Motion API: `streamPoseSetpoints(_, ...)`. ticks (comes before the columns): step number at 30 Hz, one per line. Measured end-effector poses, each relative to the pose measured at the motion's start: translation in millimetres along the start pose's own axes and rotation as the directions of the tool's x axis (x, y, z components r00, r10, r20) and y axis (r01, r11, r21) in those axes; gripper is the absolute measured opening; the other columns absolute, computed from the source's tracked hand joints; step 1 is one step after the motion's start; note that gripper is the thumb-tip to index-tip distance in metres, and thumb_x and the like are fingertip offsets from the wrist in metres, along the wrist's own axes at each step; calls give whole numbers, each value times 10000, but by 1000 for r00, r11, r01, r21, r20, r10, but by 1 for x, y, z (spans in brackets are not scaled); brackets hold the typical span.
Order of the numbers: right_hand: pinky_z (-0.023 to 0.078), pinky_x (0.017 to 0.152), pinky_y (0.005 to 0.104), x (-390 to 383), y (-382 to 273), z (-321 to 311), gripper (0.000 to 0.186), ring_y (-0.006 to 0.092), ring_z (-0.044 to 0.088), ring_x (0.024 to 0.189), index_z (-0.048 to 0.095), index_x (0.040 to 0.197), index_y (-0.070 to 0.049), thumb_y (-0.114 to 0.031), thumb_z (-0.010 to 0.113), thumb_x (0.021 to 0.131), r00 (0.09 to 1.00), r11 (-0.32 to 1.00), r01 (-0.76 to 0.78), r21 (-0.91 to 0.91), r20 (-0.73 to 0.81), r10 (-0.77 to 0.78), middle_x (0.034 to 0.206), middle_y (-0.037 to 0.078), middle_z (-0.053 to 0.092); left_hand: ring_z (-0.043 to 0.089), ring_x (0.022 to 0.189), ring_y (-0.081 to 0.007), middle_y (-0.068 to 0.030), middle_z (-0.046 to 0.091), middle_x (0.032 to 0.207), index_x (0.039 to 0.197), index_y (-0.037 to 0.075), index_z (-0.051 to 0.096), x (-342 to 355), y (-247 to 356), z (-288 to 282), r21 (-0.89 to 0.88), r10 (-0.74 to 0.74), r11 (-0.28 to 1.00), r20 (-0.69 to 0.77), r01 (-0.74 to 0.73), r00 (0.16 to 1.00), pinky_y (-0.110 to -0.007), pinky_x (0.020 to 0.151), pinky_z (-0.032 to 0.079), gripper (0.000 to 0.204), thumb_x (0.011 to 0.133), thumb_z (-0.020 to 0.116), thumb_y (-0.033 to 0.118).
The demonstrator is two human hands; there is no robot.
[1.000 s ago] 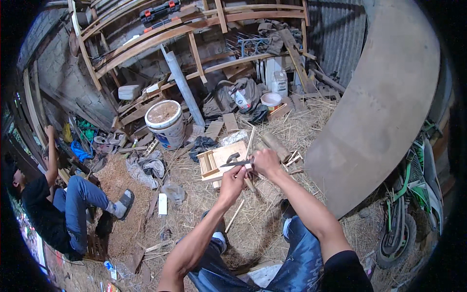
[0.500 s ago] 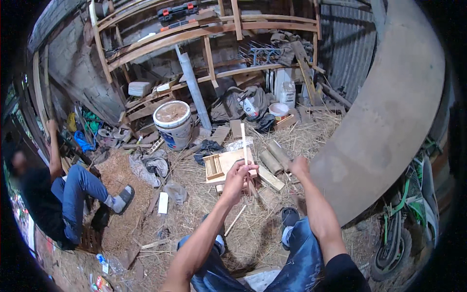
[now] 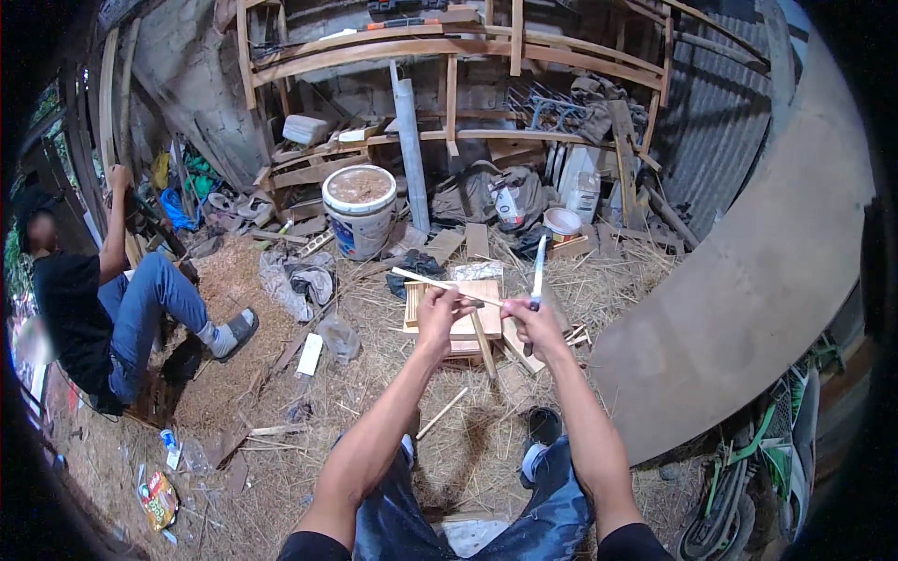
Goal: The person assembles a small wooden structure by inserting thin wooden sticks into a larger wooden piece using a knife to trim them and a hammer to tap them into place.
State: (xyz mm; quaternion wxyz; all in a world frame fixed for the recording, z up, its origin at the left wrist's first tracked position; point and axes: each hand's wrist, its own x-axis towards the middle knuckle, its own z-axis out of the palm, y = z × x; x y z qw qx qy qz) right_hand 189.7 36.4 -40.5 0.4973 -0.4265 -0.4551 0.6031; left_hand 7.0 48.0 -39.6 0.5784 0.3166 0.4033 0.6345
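Note:
A thin pale wooden stick [image 3: 421, 279] is pinched in my left hand [image 3: 438, 320], slanting down to the right. Its lower end reaches the fingers of my right hand [image 3: 535, 327]. That right hand is closed around a knife [image 3: 539, 269], whose blade points up and away from me. Beneath both hands is a pale wooden block [image 3: 482, 323]. Several short slats [image 3: 412, 305] lie at the block's left side, partly behind my left hand. A narrow strip of wood [image 3: 484, 344] leans against the block's front.
A white bucket [image 3: 360, 224] filled with brownish material stands ahead, beside a grey pipe [image 3: 410, 159]. A large curved board [image 3: 730, 280] fills the right, with a motorbike [image 3: 739, 477] below it. On the left sits another person [image 3: 84, 309]. A loose stick [image 3: 441, 413] lies on the straw-strewn ground.
My right hand has come up from beside the bamboo pieces and now holds the knife. The stick in my left hand has tipped from upright to nearly level. The view has shifted.

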Motion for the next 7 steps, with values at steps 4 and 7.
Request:
streamPoseSetpoints(4, 223, 319, 170, 12, 2, -20, 137, 23, 302, 362, 578, 838, -23, -154, 614, 820, 987, 960, 76, 268, -158, -34, 662, 29, 576, 568, 666, -118, -69, 588, 810, 914, 44, 509, 8, 21, -21, 49, 33, 998, -45, -31, 998, -247, 598, 477, 175, 886, 537, 214)
streamPoseSetpoints(7, 220, 315, 176, 12, -3, -32, 204, 29, 321, 370, 580, 854, -16, -198, 656, 803, 976, 863, 175, 473, -201, -88, 707, 29, 590, 576, 700, -133, -64, 590, 828, 944, 28, 513, 4, 28, -22, 88, -69, 994, 120, 59, 990, -246, 621, 491, 205, 858, 581, 202)
